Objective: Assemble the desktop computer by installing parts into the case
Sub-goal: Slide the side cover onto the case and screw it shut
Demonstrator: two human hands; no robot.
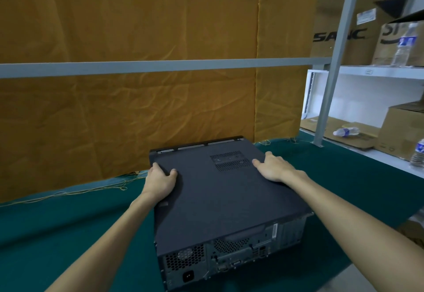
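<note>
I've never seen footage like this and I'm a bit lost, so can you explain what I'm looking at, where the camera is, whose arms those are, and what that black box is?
There is one picture, taken by a camera worn on a person's head, looking forward and down. The two bare arms are that person's own.

The black box is a desktop computer case lying flat on a table with a green cloth. Its back, with ports and a power socket, faces the camera. The top panel is on.

The left hand grips the case's left edge, thumb on top. The right hand lies on the panel by the right edge, near a vent. Nothing is lifted.

Behind hangs an orange curtain. On the right, shelves hold cardboard boxes and water bottles.
</note>
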